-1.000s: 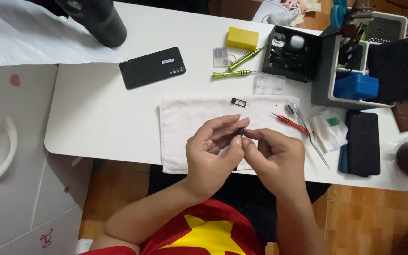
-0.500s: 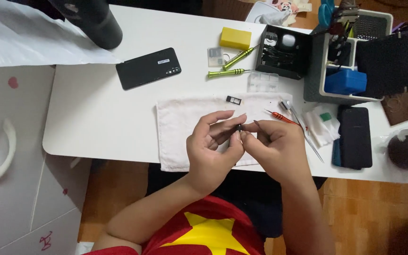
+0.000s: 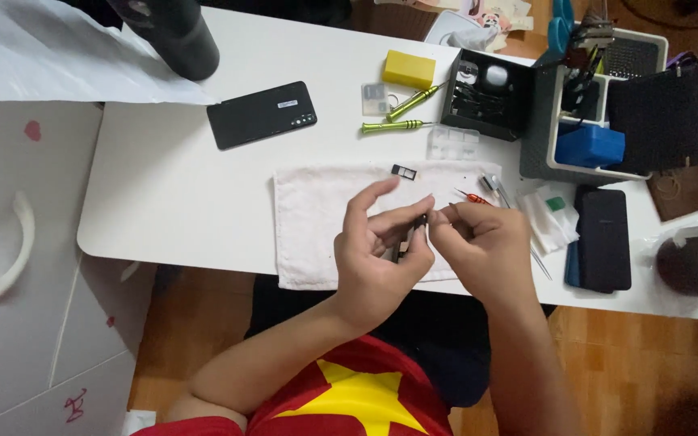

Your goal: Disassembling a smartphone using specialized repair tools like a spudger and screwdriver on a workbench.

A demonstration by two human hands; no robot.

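Note:
My left hand (image 3: 377, 254) and my right hand (image 3: 482, 242) meet over a white cloth (image 3: 317, 218) on the white table (image 3: 171, 194). Between the fingertips of both hands sits a small dark part (image 3: 414, 230); what it is I cannot make out. A tiny black tray-like piece (image 3: 403, 171) lies on the cloth's far edge. A red-handled tool (image 3: 472, 196) and metal tweezers (image 3: 498, 190) rest just beyond my right hand.
A black phone (image 3: 262, 114) lies face down at the back. Two green screwdrivers (image 3: 397, 117), a yellow box (image 3: 409, 69), a black tool case (image 3: 490, 93), a grey organiser (image 3: 587, 121), another dark phone (image 3: 603, 238) and a dark cylinder (image 3: 175, 36) stand around.
The view has shifted slightly. My hands stay together over the cloth, and my left index finger has lifted and stretched out.

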